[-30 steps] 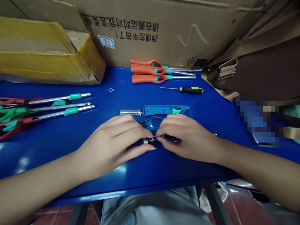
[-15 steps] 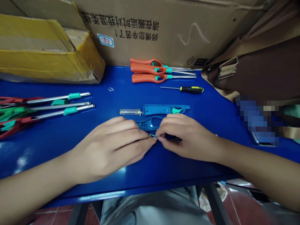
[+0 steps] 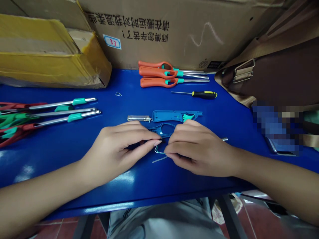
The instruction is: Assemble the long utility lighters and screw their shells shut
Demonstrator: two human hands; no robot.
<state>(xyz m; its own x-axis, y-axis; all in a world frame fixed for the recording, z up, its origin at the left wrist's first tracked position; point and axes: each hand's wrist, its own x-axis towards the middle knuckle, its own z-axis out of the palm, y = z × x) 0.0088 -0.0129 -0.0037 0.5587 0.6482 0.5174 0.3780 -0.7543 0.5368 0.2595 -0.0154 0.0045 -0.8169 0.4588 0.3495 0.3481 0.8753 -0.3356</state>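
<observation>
My left hand (image 3: 121, 151) is closed in a pinch, its thumb and forefinger on a small dark part (image 3: 160, 139). Thin green and white wires (image 3: 156, 150) loop from there to my right hand (image 3: 199, 151), whose closed fingertips grip them. A thin translucent tube (image 3: 159, 160) juts out below those fingers. The tip of a metal lighter tube (image 3: 224, 139) shows beyond my right hand; the rest of it is covered. Just past my fingers lie two blue lighter casing halves (image 3: 165, 116), one with a green trigger (image 3: 188, 117), and a clear fuel tank (image 3: 138, 118).
Several orange lighters (image 3: 159, 82) and a screwdriver (image 3: 204, 95) lie at the back. Red and green lighters (image 3: 50, 123) are at the left. Small white pins (image 3: 118, 94) rest on the blue table (image 3: 119, 202). Cardboard boxes (image 3: 184, 30) and a brown bag (image 3: 276, 73) border it.
My hands have drawn slightly apart, showing more of the wires between them. The left fingertips have shifted up and left. The translucent tube and metal tube tip now show.
</observation>
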